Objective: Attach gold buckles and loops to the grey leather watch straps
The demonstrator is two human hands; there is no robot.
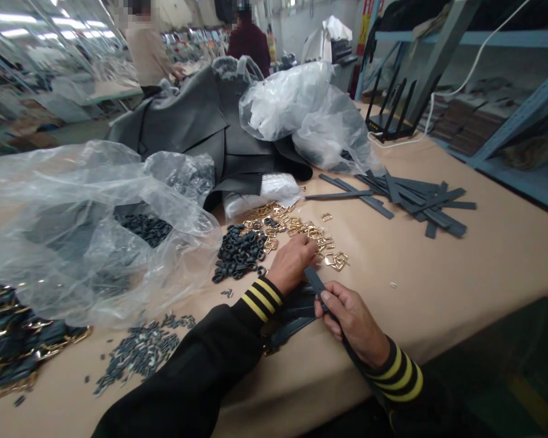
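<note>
My right hand (354, 319) is closed around a dark grey strap (315, 280). One end of the strap sticks up past the thumb and the rest runs down under the hand. At the near edge of a pile of gold buckles (308, 229), my left hand (295, 261) reaches down with its fingers curled. Its fingertips are hidden, so what they hold cannot be made out. Left of this hand lies a heap of small dark loops (240, 250). Several finished-looking dark straps (292, 328) lie under my forearms, partly covered.
Loose dark straps (420, 198) lie at the right. Small metal-and-dark clips (139, 350) are scattered at the left front, near buckled straps (13, 340). Clear plastic bags (95, 237) and dark grey sheets (187, 115) stand behind. A router (393, 118) sits near a shelf. Two people are beyond.
</note>
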